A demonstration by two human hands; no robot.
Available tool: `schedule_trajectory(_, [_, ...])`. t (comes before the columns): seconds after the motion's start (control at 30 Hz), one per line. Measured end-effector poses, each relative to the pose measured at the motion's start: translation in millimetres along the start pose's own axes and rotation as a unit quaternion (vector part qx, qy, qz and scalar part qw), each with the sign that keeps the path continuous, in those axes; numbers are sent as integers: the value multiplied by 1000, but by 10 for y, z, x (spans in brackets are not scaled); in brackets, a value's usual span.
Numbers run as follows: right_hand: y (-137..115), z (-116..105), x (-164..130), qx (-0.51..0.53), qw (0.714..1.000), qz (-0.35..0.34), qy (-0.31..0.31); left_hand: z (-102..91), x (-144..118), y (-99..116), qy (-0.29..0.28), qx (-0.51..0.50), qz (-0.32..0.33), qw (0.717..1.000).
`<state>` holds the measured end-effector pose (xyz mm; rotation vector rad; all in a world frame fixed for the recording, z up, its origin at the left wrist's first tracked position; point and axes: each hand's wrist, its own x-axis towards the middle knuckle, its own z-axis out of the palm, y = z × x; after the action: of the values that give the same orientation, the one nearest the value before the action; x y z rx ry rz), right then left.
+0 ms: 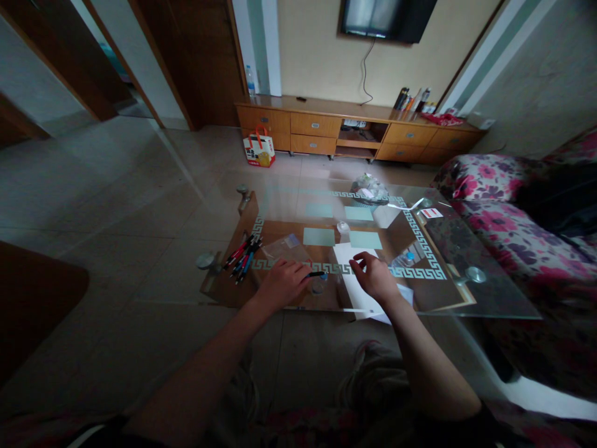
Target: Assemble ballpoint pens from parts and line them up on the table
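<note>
Left fingers: the fingers of the left hand are curled shut around a black pen, and the pen pokes out sideways toward the other hand, so the tip is easy to reach.
Right fingers: the fingers of the right hand are bent and a little apart. They hold nothing that I can see. They float just beside the pen tip.
Paper: a white paper lies flat under the right hand, which seems to keep it from sliding.
Small cap: a little round see-through thing sits just under the pen. It is too small to tell what it is.
Pens: a bunch of red, blue and black pens lies near the left hand, close enough to grab.
Bag: a clear plastic bag lies between the bunch and the paper.
Surface: the glass surface carries all of this.
Sofa: a flowery sofa stands on the right.
Far wall: a wooden cabinet stands well apart, with a paper shopping bag on the floor by it.
</note>
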<state>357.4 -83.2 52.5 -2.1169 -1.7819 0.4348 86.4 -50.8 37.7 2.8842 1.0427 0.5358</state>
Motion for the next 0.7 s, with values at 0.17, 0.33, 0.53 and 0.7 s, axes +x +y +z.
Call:
schedule_trajectory(0.17, [-350,200,-134,186,973,-74,-118,15,11,12,-4,-9,50,999])
schedule_trajectory(0.33, [-491,355,-189,233,956,-62,-167,35,-2,-5,3,-21,65,998])
schedule_trajectory(0.53, [-515,315,-178,246,952,-52,-173,40,-18,-34,0,-36,62,997])
schedule_trajectory(0.7, [-507,290,-159,250,950,-43,-184,39,-6,-28,5,-43,60,997])
